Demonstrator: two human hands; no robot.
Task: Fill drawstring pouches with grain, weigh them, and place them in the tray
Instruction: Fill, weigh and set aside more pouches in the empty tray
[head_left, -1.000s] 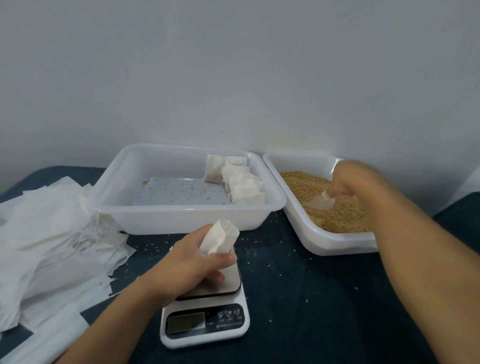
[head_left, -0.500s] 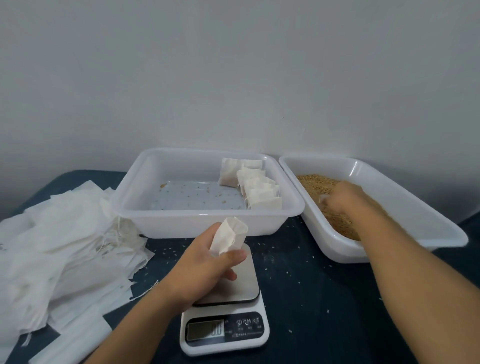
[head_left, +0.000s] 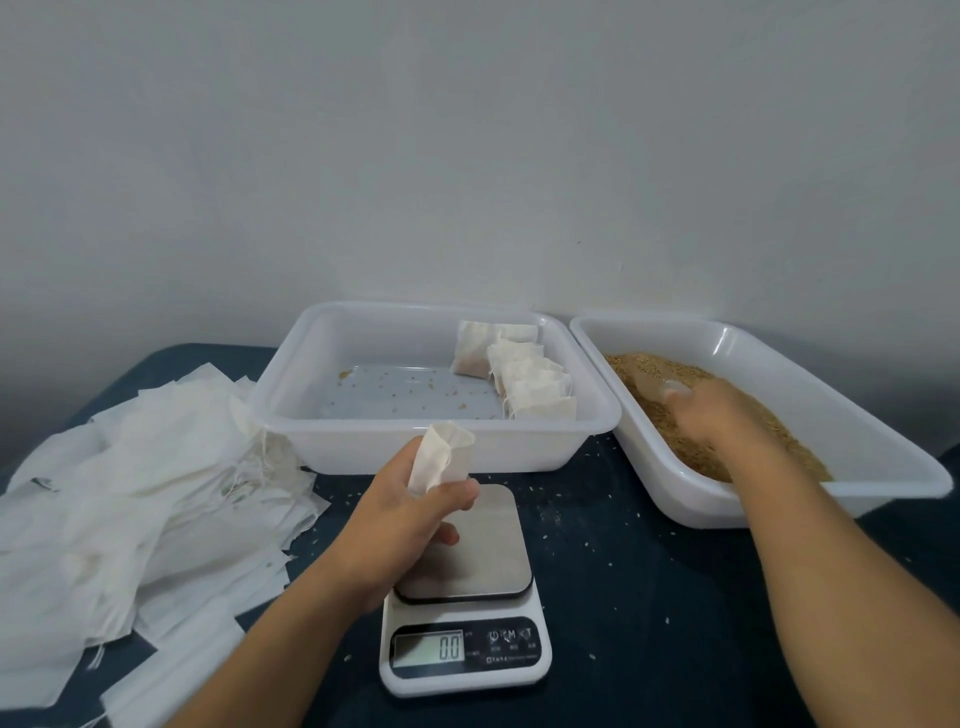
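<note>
since the earlier frame the right hand (head_left: 711, 415) digs a translucent scoop (head_left: 655, 388) deeper into the tan grain (head_left: 675, 441), fingers curled round it, well right of the upright open-mouthed white fabric pouch (head_left: 441, 457) pinched by the left hand (head_left: 405, 514) above the white digital scale (head_left: 462, 571).

White pouch (head_left: 441, 454): held upright above scale (head_left: 464, 592), mouth open. Scale reads 0.0, platform bare. Filled pouches (head_left: 519, 371) (roughly five) rowed along right wall of tray (head_left: 332, 447); stray grains on floor. Grain (head_left: 675, 384): brown, heaped in right bin (head_left: 852, 431).
</note>
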